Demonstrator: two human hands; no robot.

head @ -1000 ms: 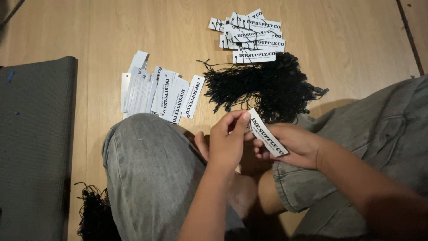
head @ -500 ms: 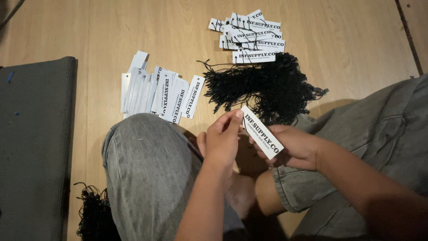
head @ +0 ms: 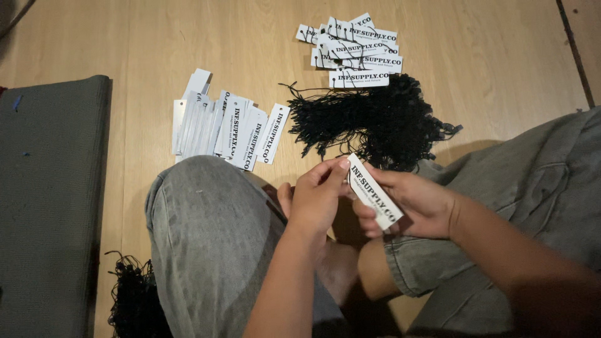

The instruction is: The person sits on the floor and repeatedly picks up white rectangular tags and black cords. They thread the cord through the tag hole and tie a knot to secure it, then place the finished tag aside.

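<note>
Wooden floor (head: pixel 125 37), light plank, fills the top of the frame. Grey mat (head: pixel 50 200) runs down the left edge. Person seated on the floor, grey trousers; left knee (head: pixel 213 238) at lower centre, right leg (head: pixel 532 188) at the right edge.

Centre of frame: right hand (head: pixel 413 203) holds a white tag (head: pixel 374 191), black print on it, tilted so its long side runs from upper left to lower right. Fingers curl behind the tag, thumb on its lower part; hand closed on it. Left hand (head: pixel 316 194) sits just left of the tag, fingertips pinched narrow at the tag's upper end, touching it. Too small to tell if a string is between the fingertips.

Above the hands, on the floor: a heap of black strings (head: pixel 369 122), loose ends spreading left and right. The tag's top corner overlaps the heap's lower edge in view.

Top centre, just above the heap: a stack of tags (head: pixel 354 50), lying flat, fanned and overlapping, black strings visible on some.

Left of the heap, above the left knee: a second pile of tags (head: pixel 225 125), mostly on edge and leaning, fanned out to the right.

Lower left, between mat and knee: a second clump of strings (head: pixel 131 300), partly cut off by the frame's bottom edge.
</note>
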